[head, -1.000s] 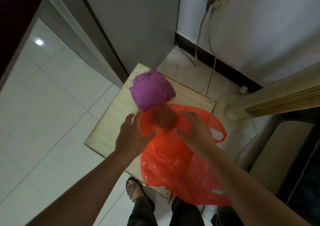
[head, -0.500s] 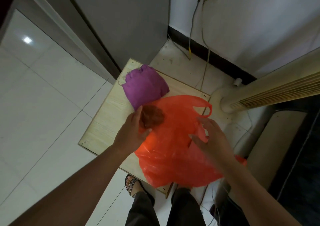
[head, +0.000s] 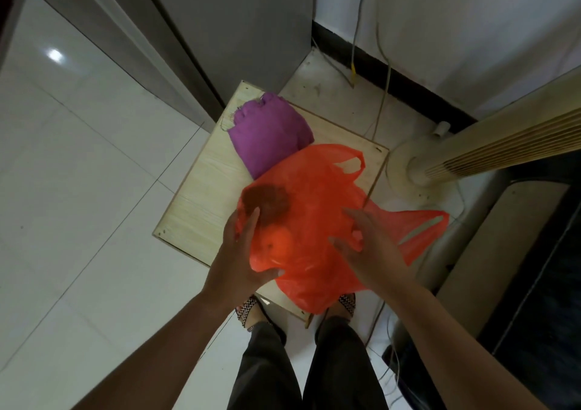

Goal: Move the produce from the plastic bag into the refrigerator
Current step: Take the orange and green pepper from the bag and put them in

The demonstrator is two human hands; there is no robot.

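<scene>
A translucent orange plastic bag (head: 317, 208) lies on a small wooden table (head: 204, 195). Through the plastic I make out a dark reddish-brown lump of produce (head: 267, 200) and a rounder orange piece (head: 278, 243) below it. My left hand (head: 242, 252) cups the bag's left side, fingers wrapped around the plastic at the produce. My right hand (head: 367, 246) rests on the bag's right side with fingers spread, next to one loose handle (head: 418, 230). The grey refrigerator (head: 239, 25) stands behind the table, door closed.
A purple cloth bundle (head: 270, 132) sits on the table's far part, touching the bag. A cream tower fan (head: 471, 154) and its base stand to the right. Cables (head: 382, 73) hang along the white wall. My sandalled feet (head: 251, 312) are under the table's near edge.
The bag has slid toward me and spread flatter over the table. My left hand has shifted lower around the produce; my right hand has come back onto the bag's right side.
</scene>
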